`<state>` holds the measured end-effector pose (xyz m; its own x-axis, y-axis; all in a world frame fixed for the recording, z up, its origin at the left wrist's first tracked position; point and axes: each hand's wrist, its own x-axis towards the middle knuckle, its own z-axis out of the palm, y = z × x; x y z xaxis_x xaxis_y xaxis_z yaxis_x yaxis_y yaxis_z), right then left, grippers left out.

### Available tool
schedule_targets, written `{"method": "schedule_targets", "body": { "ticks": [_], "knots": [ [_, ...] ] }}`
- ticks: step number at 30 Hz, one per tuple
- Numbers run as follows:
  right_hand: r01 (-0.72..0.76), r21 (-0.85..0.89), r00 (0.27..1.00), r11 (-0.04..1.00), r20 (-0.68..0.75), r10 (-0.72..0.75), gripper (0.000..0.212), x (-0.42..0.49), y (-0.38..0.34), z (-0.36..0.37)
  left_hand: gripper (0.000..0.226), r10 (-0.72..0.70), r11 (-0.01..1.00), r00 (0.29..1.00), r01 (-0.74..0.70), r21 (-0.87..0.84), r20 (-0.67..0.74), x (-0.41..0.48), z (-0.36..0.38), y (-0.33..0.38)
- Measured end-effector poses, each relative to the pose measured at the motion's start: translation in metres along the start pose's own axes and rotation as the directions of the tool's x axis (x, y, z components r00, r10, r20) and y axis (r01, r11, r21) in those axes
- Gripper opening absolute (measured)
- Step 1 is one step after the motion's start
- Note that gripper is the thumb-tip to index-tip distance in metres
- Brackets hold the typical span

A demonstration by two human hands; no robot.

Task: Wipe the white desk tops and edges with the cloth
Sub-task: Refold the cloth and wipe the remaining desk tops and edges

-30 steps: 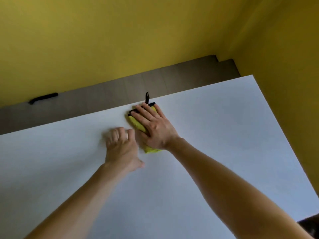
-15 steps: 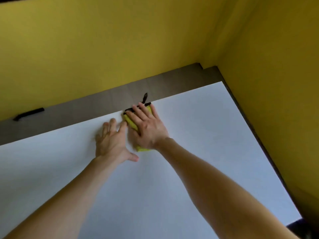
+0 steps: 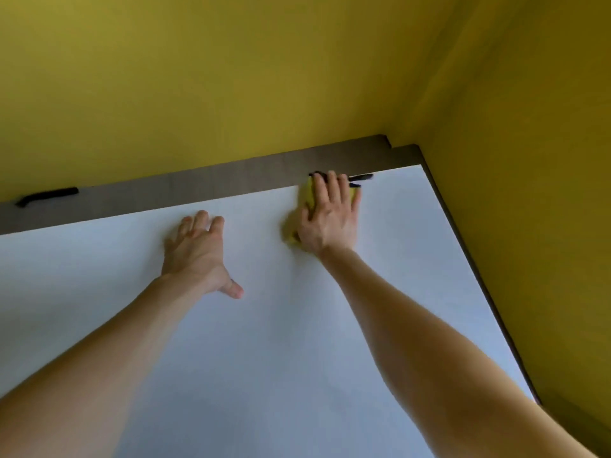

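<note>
The white desk top (image 3: 297, 342) fills the lower part of the head view. A yellow cloth (image 3: 306, 196) with a black trim and loop lies at the desk's far edge, near the right corner. My right hand (image 3: 330, 216) presses flat on the cloth with straight fingers that reach the far edge. Most of the cloth is hidden under that hand. My left hand (image 3: 198, 252) rests flat on the bare desk to the left of the cloth, fingers spread, apart from it.
A dark brown strip (image 3: 198, 186) runs behind the desk's far edge and down its right side. Yellow walls (image 3: 231, 94) close in at the back and right. A black object (image 3: 46, 196) lies on the strip at the far left.
My right hand has slid the cloth to the right along the far edge toward the corner. My left hand has stayed behind and uncurled its fingers flat on the desk.
</note>
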<state>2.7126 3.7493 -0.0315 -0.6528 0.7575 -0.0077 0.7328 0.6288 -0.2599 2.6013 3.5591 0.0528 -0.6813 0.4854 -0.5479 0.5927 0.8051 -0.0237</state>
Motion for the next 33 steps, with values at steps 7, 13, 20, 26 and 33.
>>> {"method": "schedule_targets", "body": {
  "ticks": [7,13,20,26,33],
  "knots": [
    [0.569,0.158,0.79,0.807,0.169,-0.59,0.074,-0.013,-0.042,0.015,0.159,0.0,1.0,1.0,0.001,0.032,-0.017,-0.002,0.0,0.0],
    [-0.181,0.073,0.981,0.981,-0.063,0.185,0.076,0.021,0.116,-0.021,0.16,0.013,1.0,1.0,-0.013,0.026,0.002,-0.005,0.0,-0.002],
    [0.174,0.101,0.983,0.98,0.034,-0.178,0.078,-0.029,-0.025,0.011,0.16,0.036,0.999,0.999,-0.036,0.031,-0.011,-0.002,0.003,-0.004],
    [0.487,0.161,0.855,0.858,0.112,-0.506,0.071,-0.006,0.031,0.0,0.155,0.05,0.989,0.998,-0.053,0.141,0.025,-0.004,-0.007,0.011],
    [-0.371,0.053,0.918,0.927,-0.131,0.375,0.074,0.021,0.15,-0.029,0.156,0.306,0.926,0.952,-0.296,0.233,-0.006,-0.004,-0.021,0.082]
  ]
}}
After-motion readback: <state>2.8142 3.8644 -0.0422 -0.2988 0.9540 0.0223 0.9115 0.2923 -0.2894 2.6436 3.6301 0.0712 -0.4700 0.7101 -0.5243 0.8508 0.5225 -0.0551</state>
